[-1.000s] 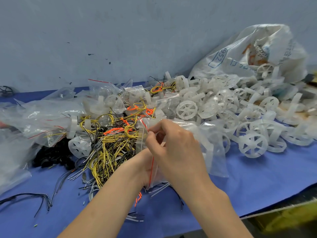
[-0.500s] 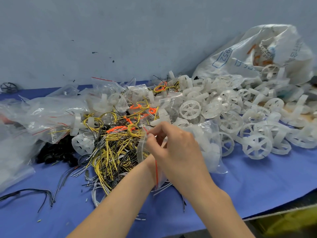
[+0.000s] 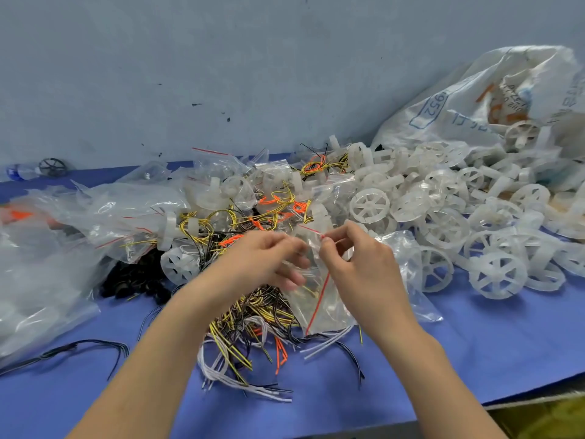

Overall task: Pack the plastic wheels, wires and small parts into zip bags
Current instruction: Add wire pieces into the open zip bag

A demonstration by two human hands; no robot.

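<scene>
Clear crinkly zip bag (image 3: 329, 308) — red-striped | left hand (image 3: 262, 261) holds | right hand (image 3: 364, 269) pinches

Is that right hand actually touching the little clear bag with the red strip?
Touching. The head view shows the right hand with thumb and forefinger pinching the zip bag at its red-striped top edge.

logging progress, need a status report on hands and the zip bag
Right hand pinches zip bag at red-strip corner. Left hand holds its other side, blurred. Loose wires piled underneath, nothing blocking.
</scene>
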